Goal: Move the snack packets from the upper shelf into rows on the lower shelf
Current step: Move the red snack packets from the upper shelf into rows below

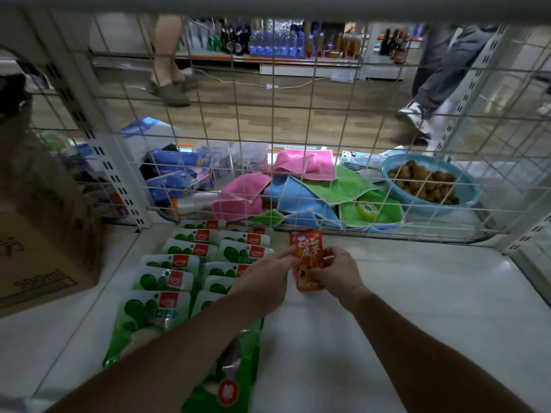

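Both of my hands hold a small red-orange snack packet (307,257) just above the white lower shelf (417,308), near its back. My left hand (265,278) pinches the packet's left edge. My right hand (337,271) grips its right side and lower part. To the left of the packet, several green-and-white snack packets (176,281) lie in two overlapping rows that run from the wire back toward me. My left forearm crosses over the nearer green packets (229,380) and hides parts of them.
A white wire grid (298,144) closes the shelf's back. Behind it lie coloured cloths (307,186), blue packs and a blue basket of brown round things (429,183). A cardboard box (38,257) stands at the left. Two people's legs are in the aisle beyond.
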`<state>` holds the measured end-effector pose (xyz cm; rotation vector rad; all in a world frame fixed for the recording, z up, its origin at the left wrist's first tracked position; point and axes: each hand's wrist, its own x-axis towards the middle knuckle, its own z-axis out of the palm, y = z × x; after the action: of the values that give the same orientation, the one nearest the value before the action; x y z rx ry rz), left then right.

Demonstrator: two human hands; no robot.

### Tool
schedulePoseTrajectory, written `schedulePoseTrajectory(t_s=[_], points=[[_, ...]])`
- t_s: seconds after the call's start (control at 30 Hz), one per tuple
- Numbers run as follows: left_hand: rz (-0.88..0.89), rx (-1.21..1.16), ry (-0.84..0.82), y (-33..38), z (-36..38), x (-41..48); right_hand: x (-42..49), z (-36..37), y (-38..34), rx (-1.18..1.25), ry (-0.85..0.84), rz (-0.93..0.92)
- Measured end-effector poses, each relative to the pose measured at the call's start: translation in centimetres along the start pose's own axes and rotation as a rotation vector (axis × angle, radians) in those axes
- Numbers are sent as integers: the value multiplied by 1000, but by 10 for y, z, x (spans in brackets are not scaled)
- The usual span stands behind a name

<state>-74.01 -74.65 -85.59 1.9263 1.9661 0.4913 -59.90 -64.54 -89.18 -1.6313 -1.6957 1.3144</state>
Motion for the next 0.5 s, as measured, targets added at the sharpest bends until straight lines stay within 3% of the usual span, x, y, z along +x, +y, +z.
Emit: schedulePoseTrajectory(t_s=[0.2,0.5], points=[[7,-23,51,3,-10,-8,8,16,6,-293,145,-10],[-28,-1,-10,6,0,-4,-2,24,10,-246,125,-13]])
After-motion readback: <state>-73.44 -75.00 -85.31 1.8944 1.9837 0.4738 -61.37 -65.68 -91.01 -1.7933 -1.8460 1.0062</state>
